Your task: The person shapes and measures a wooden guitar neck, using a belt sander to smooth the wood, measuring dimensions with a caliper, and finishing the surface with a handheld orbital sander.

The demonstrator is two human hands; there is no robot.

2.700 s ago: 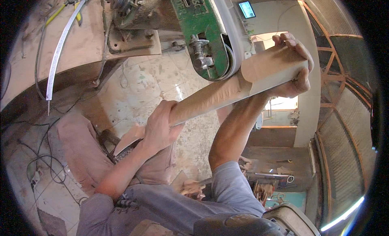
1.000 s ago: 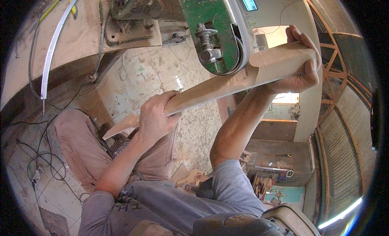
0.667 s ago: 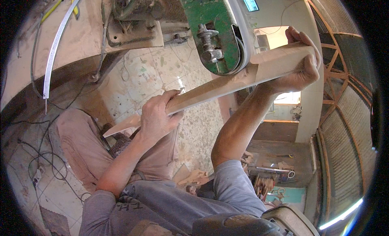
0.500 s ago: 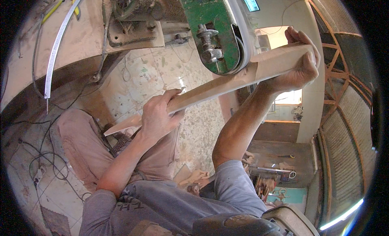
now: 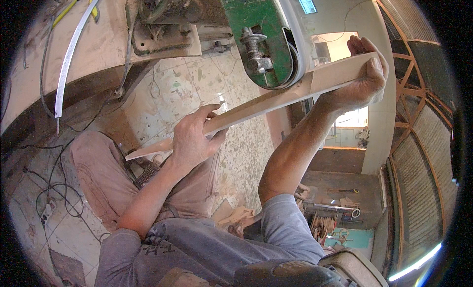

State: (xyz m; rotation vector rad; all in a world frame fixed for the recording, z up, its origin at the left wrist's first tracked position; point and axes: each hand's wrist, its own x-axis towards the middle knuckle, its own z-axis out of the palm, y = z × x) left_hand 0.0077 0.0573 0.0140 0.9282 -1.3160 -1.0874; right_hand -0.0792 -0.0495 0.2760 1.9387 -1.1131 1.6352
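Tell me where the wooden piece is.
In the head view, the wooden piece slants up rightward across the middle, held by the left hand and right hand, below the green machine arm.

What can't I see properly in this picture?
Head view: the long tan wooden board is partly hidden by the left hand and, at its far end, the right hand.
Head view: the green metal machine arm is cut off by the top edge.
Head view: the blue rectangular screen is too small to read.
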